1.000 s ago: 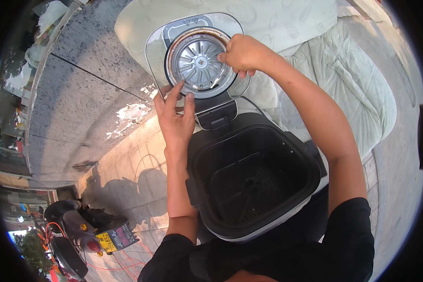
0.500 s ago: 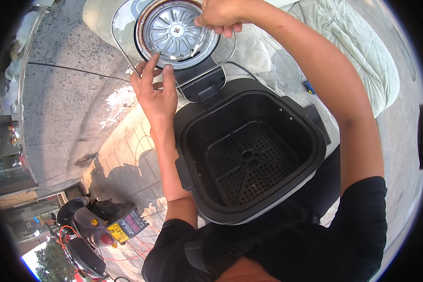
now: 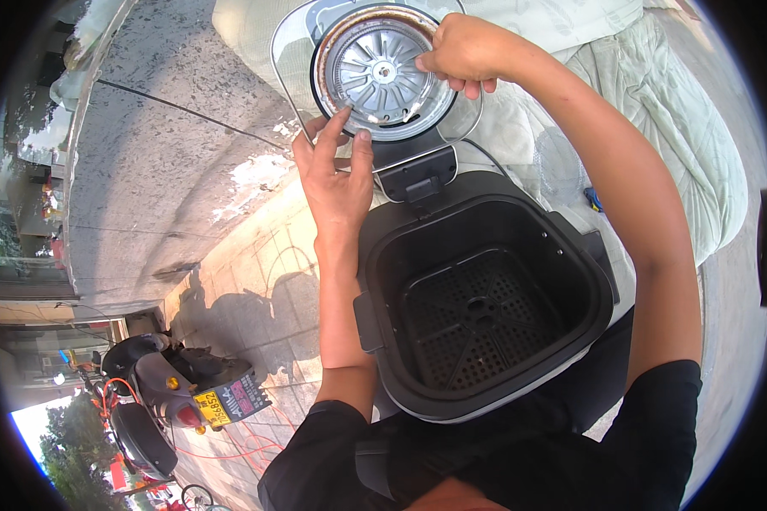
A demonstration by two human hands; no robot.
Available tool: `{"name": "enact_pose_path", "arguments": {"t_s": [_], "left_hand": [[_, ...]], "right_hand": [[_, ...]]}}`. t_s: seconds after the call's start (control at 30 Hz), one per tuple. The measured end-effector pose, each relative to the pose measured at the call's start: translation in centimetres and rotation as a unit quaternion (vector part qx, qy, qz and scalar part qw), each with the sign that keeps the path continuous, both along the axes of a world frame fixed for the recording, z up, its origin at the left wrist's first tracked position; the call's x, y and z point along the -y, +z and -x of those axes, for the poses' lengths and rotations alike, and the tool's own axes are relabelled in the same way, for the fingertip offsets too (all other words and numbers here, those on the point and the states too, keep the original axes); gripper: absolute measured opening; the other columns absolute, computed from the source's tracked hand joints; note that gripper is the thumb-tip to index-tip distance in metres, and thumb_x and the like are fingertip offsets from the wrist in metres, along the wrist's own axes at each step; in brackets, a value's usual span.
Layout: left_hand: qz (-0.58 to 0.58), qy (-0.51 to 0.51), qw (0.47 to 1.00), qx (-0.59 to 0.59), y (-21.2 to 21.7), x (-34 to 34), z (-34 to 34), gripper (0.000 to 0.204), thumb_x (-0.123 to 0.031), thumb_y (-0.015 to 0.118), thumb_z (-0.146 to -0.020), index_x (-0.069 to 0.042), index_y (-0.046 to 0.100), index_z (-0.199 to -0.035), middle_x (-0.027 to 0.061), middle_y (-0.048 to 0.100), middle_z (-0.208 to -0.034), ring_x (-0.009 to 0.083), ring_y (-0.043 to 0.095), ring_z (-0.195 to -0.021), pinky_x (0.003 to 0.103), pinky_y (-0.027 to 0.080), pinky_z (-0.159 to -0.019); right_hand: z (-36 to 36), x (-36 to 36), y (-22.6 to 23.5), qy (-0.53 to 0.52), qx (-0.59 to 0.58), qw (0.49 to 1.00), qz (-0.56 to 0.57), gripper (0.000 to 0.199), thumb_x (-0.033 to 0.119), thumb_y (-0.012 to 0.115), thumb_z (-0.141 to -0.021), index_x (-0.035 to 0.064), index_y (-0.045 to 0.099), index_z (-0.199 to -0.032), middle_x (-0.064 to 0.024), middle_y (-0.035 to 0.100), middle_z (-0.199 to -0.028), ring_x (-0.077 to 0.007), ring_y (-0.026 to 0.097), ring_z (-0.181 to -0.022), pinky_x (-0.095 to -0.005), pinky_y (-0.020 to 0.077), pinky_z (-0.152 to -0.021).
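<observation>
Square black air-fryer body [image 3: 486, 298] at the centre of the view, open on top, with a perforated black grid plate [image 3: 477, 319] lying flat in its well. Hinged lid [image 3: 383, 77] thrown back at 12 o'clock, showing a round silver metal fan plate [image 3: 379, 72] ringed by a rusty brown rim. Left hand [image 3: 337, 183] at 10 o'clock of the fryer well, palm down, fingers [image 3: 332, 136] spread, index and middle tips touching the lower edge of the fan plate. Right hand [image 3: 460, 55] at 1 o'clock, fingers curled together over the plate's right rim, gripping it. Pale green padded cloth [image 3: 682, 111] bunched at 2 o'clock, behind the lid. Grey speckled stone slab [image 3: 162, 145] at 9 o'clock. Parked motor scooter [image 3: 153, 392] on the tiled pavement at 8 o'clock, well apart from the fryer.
</observation>
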State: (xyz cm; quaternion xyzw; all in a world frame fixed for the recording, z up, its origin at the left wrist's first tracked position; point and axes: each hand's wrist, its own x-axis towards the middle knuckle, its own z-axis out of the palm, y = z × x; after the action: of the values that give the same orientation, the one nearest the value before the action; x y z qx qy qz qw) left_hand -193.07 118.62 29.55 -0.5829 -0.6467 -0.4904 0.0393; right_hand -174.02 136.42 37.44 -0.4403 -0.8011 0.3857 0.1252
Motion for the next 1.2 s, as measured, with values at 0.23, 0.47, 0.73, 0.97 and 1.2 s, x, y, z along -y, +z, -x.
{"name": "enact_pose_path", "arguments": {"t_s": [0.23, 0.47, 0.73, 0.97, 1.2], "left_hand": [[0.005, 0.004, 1.000, 0.006, 0.10, 0.15, -0.36, 0.038, -0.014, 0.077, -0.095, -0.009, 0.070, -0.132, 0.0184, 0.053, -0.133, 0.0175, 0.067, -0.102, 0.026, 0.059, -0.069], [0.005, 0.006, 1.000, 0.010, 0.20, 0.17, -0.39, 0.038, -0.015, 0.077, -0.095, -0.009, 0.070, -0.132, 0.0186, 0.053, -0.134, 0.0175, 0.067, -0.101, 0.027, 0.059, -0.069], [0.006, 0.007, 1.000, 0.012, 0.09, 0.27, -0.46, 0.037, -0.015, 0.078, -0.095, -0.010, 0.071, -0.131, 0.0172, 0.054, -0.133, 0.0174, 0.067, -0.100, 0.027, 0.059, -0.069], [0.000, 0.001, 1.000, 0.009, -0.57, 0.49, -0.70, 0.037, -0.015, 0.078, -0.095, -0.010, 0.071, -0.131, 0.0167, 0.054, -0.131, 0.0171, 0.067, -0.098, 0.026, 0.059, -0.068], [-0.003, 0.001, 1.000, 0.002, -0.23, 0.19, -0.22, 0.037, -0.015, 0.077, -0.095, -0.010, 0.071, -0.131, 0.0165, 0.055, -0.131, 0.0170, 0.067, -0.098, 0.027, 0.059, -0.068]], "right_hand": [[-0.14, 0.21, -0.04, -0.007, 0.001, 1.000, -0.008, 0.039, 0.029, 0.067, -0.096, -0.0040, 0.067, -0.075, -0.0101, 0.065, -0.062, -0.0185, 0.064, -0.046, -0.0327, 0.0491, -0.037], [-0.24, 0.15, 0.09, 0.002, 0.002, 1.000, -0.011, 0.039, 0.029, 0.067, -0.096, -0.0034, 0.066, -0.074, -0.0098, 0.065, -0.062, -0.0185, 0.064, -0.046, -0.0324, 0.0492, -0.038], [-0.45, 0.34, 0.22, 0.006, 0.010, 1.000, -0.007, 0.041, 0.028, 0.065, -0.098, -0.0020, 0.066, -0.071, -0.0103, 0.068, -0.066, -0.0195, 0.066, -0.049, -0.0346, 0.0516, -0.040], [-0.62, 0.41, -0.46, 0.005, 0.012, 1.000, 0.001, 0.040, 0.030, 0.066, -0.096, -0.0035, 0.067, -0.075, -0.0101, 0.066, -0.064, -0.0188, 0.064, -0.047, -0.0334, 0.0494, -0.039], [-0.29, 0.26, -0.05, 0.001, 0.014, 1.000, -0.004, 0.041, 0.030, 0.066, -0.097, -0.0015, 0.066, -0.070, -0.0102, 0.068, -0.067, -0.0188, 0.065, -0.048, -0.0340, 0.0518, -0.041]]}}
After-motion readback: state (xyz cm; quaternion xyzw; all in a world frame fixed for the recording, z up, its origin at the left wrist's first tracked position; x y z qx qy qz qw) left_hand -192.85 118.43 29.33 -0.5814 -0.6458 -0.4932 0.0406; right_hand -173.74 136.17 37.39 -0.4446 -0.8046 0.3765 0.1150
